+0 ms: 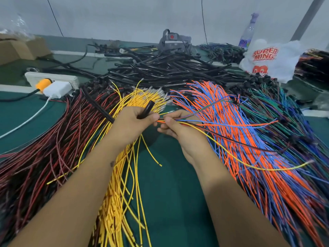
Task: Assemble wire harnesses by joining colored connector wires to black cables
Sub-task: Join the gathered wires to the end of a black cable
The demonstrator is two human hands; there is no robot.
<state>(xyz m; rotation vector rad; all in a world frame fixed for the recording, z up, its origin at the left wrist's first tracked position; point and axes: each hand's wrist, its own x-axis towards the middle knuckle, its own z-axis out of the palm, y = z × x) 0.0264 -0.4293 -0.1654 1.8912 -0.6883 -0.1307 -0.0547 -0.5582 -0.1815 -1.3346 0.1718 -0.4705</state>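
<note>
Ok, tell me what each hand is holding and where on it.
Left hand grips a black cable near its open end. Right hand pinches a small bunch of colored wires close to their tips.

A short black cable [147, 109] is sticking up at a tilt, its open end pointing away. Just right of it, a thin bunch of held wires [222, 124], yellow, blue, orange and black, is fanning out rightward. Loose yellow wires [124, 175] are lying in the middle, red and black wires [44, 148] are sprawling left, orange and blue wires [249, 148] right, and a black cable pile [169, 70] is sitting behind.
</note>
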